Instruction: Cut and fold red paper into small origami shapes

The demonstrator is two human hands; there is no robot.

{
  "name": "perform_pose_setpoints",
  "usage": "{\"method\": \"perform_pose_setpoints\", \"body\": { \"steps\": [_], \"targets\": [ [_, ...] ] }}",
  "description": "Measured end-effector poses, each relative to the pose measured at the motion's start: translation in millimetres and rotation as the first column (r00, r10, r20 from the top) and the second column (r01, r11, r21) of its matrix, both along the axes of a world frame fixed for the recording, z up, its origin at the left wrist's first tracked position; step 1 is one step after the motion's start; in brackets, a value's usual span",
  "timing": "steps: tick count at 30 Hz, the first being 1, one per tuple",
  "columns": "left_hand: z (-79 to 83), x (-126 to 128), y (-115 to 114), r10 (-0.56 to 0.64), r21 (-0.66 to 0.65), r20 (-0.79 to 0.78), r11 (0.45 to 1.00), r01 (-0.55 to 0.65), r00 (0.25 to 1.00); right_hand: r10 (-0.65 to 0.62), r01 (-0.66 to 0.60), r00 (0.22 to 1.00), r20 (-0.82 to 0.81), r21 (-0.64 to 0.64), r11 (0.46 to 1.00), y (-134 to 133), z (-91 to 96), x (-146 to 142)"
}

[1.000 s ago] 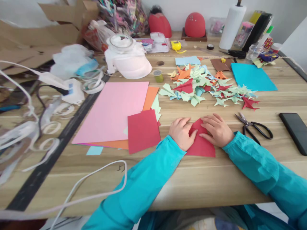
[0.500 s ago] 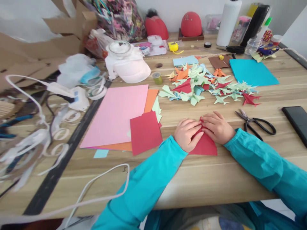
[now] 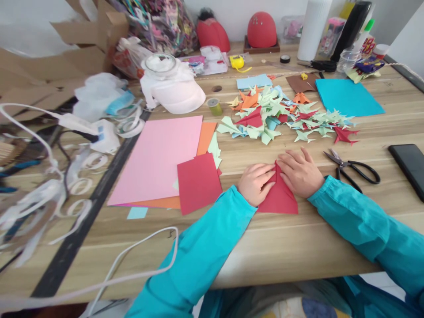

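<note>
On the table before me lies a sheet of red paper (image 3: 280, 198), its upper part folded in to a point with a crease down the middle. My left hand (image 3: 254, 183) is closed on the paper's left side, fingers and thumb at the folded flap. Along the right slanted edge, my right hand (image 3: 300, 171) rests with its fingers stretched out flat. The hands partly cover the folds. Another red sheet (image 3: 200, 183) lies left of my left hand. Folded paper planes and stars (image 3: 265, 115) are heaped just beyond both hands.
Black-handled scissors (image 3: 351, 167) and a phone (image 3: 410, 168) lie to the right. Left are pink paper (image 3: 159, 154) and orange paper (image 3: 207, 137). A blue sheet (image 3: 351, 97) is at the back right. A white cable (image 3: 145, 240) loops near my left sleeve.
My right hand's fingers have moved off the paper's middle, slightly up and right, and flattened. The centre crease shows more now. My left hand stays on the paper's left side.
</note>
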State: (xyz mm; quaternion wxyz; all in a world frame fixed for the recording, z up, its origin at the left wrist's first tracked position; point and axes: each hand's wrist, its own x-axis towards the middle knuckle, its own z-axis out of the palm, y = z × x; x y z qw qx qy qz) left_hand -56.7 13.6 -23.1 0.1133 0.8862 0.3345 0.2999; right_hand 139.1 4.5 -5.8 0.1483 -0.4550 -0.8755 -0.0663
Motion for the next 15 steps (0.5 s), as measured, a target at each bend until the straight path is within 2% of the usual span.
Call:
{"method": "perform_pose_setpoints", "body": {
  "steps": [7, 15],
  "targets": [
    [-0.7, -1.5, 3.5, -0.041, 0.041, -0.041, 0.998, 0.043, 0.998, 0.001, -0.005, 0.995, 0.098, 0.036, 0.999, -1.2, 5.0, -0.7],
    [0.6, -1.3, 4.6, -0.045, 0.043, -0.068, 0.998, 0.048, 0.997, -0.019, 0.018, 0.997, 0.074, 0.011, 1.000, -0.5, 3.4, -0.5]
  ]
}}
